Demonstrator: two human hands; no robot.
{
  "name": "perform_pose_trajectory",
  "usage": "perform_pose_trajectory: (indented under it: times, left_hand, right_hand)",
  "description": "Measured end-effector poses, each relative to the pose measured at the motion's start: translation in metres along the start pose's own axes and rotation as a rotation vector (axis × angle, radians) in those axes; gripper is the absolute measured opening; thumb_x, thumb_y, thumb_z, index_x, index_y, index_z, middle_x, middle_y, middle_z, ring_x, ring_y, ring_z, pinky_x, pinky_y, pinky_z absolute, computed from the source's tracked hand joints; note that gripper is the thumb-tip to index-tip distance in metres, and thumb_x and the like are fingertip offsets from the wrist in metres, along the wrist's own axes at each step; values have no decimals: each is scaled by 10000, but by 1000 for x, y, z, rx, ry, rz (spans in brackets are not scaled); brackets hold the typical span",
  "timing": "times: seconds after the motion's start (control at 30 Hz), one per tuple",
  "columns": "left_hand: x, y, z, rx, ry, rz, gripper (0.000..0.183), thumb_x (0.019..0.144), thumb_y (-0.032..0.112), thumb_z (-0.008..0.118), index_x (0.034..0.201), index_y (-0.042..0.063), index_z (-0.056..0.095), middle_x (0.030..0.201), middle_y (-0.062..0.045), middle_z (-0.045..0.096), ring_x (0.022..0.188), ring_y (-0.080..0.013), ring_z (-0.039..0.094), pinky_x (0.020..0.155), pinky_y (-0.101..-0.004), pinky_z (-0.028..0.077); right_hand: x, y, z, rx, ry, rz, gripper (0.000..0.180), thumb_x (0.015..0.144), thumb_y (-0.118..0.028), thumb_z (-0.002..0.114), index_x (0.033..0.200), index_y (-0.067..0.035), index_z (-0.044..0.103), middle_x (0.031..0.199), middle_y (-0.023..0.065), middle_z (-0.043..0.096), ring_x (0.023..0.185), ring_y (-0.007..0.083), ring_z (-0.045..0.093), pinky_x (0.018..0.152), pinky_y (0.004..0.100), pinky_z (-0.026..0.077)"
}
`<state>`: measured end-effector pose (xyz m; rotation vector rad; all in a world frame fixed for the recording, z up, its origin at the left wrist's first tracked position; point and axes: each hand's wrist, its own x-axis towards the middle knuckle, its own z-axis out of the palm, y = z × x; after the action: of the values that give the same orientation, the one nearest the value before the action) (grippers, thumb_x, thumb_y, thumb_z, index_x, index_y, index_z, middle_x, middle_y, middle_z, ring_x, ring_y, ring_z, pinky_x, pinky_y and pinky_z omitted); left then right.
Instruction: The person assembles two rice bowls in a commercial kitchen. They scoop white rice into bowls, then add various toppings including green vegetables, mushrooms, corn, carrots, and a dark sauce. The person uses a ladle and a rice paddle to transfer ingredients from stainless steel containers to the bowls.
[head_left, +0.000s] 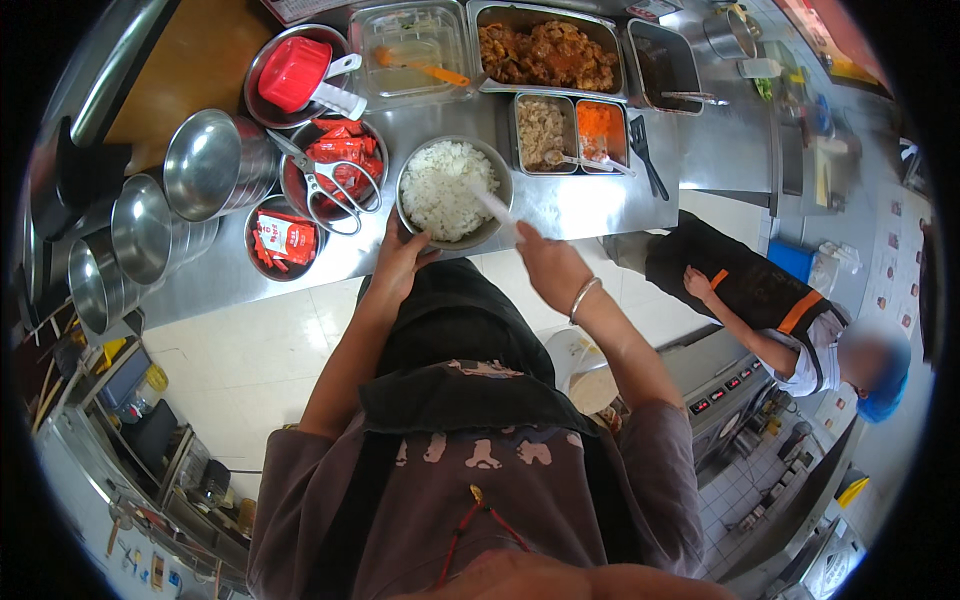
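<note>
A metal bowl (504, 166) of white cooked rice (444, 186) stands near the front edge of the steel counter. My left hand (401, 255) steadies its near left rim, thumb and fingers against the wall. In my right hand (551, 264) is the handle of a pale rice paddle (495, 204); its blade, somewhat blurred, reaches onto the rice. Left of the rice bowl, steel scissors (330, 180) lie across a bowl of red packets (346, 150). Right of it sits a divided steel container (549, 171) with shredded pale food and chopped orange food, a spoon resting across them.
Stacked steel bowls (214, 165) line the left side. Red measuring scoops (294, 73), a clear plastic tub (409, 22) and a tray of sauced meat (555, 56) stand at the back. A black slotted spatula (649, 159) lies on the right. A co-worker (739, 292) stands beyond the counter's right end.
</note>
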<state>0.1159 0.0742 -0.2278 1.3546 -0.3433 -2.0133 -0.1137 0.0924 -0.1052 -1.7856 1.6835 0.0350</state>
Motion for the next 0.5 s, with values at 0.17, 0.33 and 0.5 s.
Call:
perform_pose_trajectory:
  times: [0.17, 0.33, 0.5]
  left_hand:
    - [3, 3, 11, -26, 31, -49, 668, 834, -23, 507, 1401, 158, 204, 1283, -125, 423, 1078, -284, 541, 796, -413, 546]
    - [1, 3, 12, -45, 30, -50, 685, 811, -28, 517, 1393, 156, 207, 1279, -137, 430, 1090, -295, 535, 808, -433, 545]
    - [5, -2, 5, -56, 22, -56, 700, 809, -30, 531, 1397, 176, 214, 1291, -122, 430, 1136, -293, 503, 853, -462, 516]
  right_hand:
    - [5, -11, -35, -208, -143, -25, 334, 912, -209, 461, 1180, -11, 429, 740, 216, 618, 705, 394, 617, 626, 468, 496]
    - [-2, -32, -56, -558, -454, -63, 317, 882, -163, 485, 1172, -33, 475, 890, 166, 629, 785, 306, 650, 643, 414, 511]
    - [19, -37, -67, -711, -402, -125, 381, 901, -246, 510, 1233, -67, 457, 782, 116, 617, 741, 280, 647, 578, 392, 505]
